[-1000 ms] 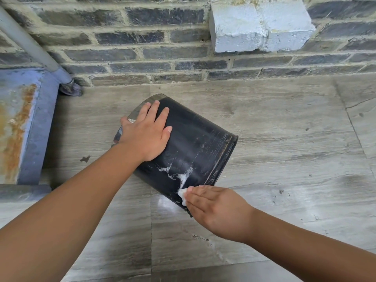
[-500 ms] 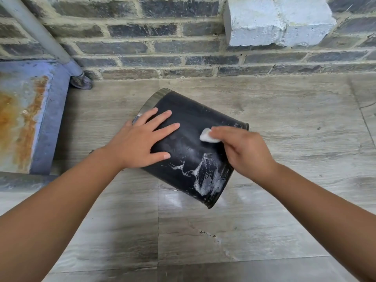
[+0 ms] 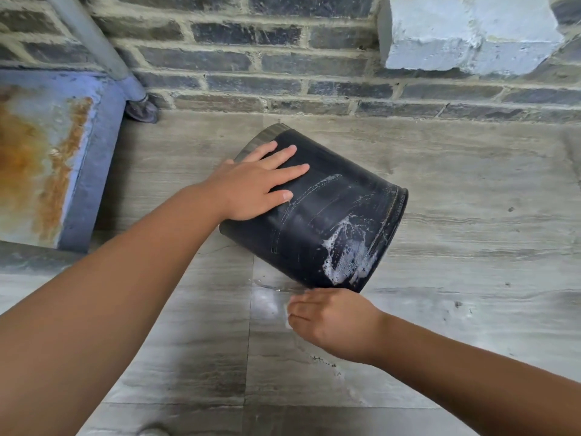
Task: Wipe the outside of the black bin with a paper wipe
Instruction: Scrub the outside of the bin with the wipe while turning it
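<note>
The black bin (image 3: 330, 215) lies tipped on its side on the tiled floor, its silver rim toward the wall and its base toward the right. White soap foam (image 3: 349, 256) streaks its near side by the base. My left hand (image 3: 254, 184) lies flat on the bin's upper side, fingers spread. My right hand (image 3: 333, 322) sits just below the bin's lower edge, fingers curled around a paper wipe (image 3: 286, 316), of which only a small white bit shows.
A grey brick wall (image 3: 283, 58) runs along the back with a white painted block (image 3: 468, 33) at top right. A rusty blue metal frame (image 3: 78, 171) and a slanted pole (image 3: 94, 42) stand at the left. Wet patches mark the floor tiles (image 3: 471, 247).
My right hand with the wipe has swept from the bin's upper side down its wall to below the lower edge. The foam patch has spread. My left hand stays on the bin.
</note>
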Action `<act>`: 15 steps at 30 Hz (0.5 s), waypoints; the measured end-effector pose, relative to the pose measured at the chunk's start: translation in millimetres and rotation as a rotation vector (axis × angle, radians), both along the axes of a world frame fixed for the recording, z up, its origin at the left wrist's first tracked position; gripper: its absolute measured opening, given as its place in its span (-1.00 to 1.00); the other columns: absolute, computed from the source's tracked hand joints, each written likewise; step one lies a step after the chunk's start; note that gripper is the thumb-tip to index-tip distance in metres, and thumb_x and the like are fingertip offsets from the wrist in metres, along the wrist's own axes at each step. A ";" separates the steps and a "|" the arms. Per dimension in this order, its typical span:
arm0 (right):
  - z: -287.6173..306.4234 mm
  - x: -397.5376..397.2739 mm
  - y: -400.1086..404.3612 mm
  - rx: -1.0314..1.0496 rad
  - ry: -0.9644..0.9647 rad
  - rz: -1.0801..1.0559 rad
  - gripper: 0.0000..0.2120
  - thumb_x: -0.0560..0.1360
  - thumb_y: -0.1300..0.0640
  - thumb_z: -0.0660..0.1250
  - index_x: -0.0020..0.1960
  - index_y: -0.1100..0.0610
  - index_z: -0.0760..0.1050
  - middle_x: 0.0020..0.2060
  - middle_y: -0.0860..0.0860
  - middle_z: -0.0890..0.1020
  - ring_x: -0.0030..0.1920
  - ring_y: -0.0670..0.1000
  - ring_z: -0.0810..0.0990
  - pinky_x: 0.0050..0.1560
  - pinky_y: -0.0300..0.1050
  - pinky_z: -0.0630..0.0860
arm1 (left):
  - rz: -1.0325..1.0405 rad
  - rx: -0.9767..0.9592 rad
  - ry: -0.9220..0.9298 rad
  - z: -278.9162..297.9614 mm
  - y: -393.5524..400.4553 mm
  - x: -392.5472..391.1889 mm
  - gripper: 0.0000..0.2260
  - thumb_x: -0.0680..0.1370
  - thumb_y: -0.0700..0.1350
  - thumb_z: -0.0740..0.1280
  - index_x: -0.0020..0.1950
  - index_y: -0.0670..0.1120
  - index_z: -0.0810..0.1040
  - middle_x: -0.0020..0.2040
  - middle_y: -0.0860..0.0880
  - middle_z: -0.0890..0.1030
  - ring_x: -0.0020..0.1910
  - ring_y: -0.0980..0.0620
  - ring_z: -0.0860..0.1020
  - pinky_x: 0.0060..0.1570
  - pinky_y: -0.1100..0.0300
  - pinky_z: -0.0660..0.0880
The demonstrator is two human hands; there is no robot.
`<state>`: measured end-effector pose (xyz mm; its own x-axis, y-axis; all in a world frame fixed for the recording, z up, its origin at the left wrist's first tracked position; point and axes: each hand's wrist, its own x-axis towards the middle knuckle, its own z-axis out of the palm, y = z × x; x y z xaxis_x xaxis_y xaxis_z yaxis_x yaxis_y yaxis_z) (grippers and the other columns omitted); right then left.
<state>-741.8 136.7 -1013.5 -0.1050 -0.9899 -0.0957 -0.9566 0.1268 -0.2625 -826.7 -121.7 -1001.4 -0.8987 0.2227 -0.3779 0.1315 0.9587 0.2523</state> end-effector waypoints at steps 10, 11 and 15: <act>32.3 -121.4 13.2 -0.367 -0.112 -0.822 -0.60 0.46 0.42 0.20 0.20 0.14 0.58 0.18 0.06 0.62 0.15 0.10 0.61 0.16 -0.03 0.54 | 0.038 0.010 -0.044 2.6 4.3 -4.4 -0.55 0.61 0.23 0.00 0.46 0.45 -0.10 0.54 0.31 -0.21 0.51 0.18 -0.26 0.32 -0.40 0.08; 28.7 -122.5 13.5 -0.333 -0.121 -0.834 -0.60 0.47 0.41 0.21 0.20 0.13 0.58 0.18 0.06 0.62 0.17 0.10 0.60 0.17 0.00 0.54 | 0.039 0.009 -0.045 2.4 4.7 -5.4 -0.55 0.61 0.24 0.00 0.45 0.46 -0.10 0.54 0.32 -0.21 0.51 0.18 -0.26 0.33 -0.40 0.08; 15.1 -87.8 19.2 -0.276 -0.070 -0.533 -0.59 0.38 0.41 0.27 0.17 0.16 0.59 0.15 0.11 0.64 0.19 0.11 0.59 0.17 0.08 0.55 | 0.046 0.002 -0.056 1.1 5.1 -6.3 -0.55 0.61 0.24 -0.01 0.44 0.47 -0.12 0.53 0.33 -0.23 0.51 0.19 -0.27 0.32 -0.40 0.08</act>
<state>-829.6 155.9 -998.4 -0.5960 -0.7920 0.1322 -0.7592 0.5021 -0.4142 -833.0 -116.7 -1000.4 -0.8854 0.1819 -0.4279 0.0724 0.9630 0.2596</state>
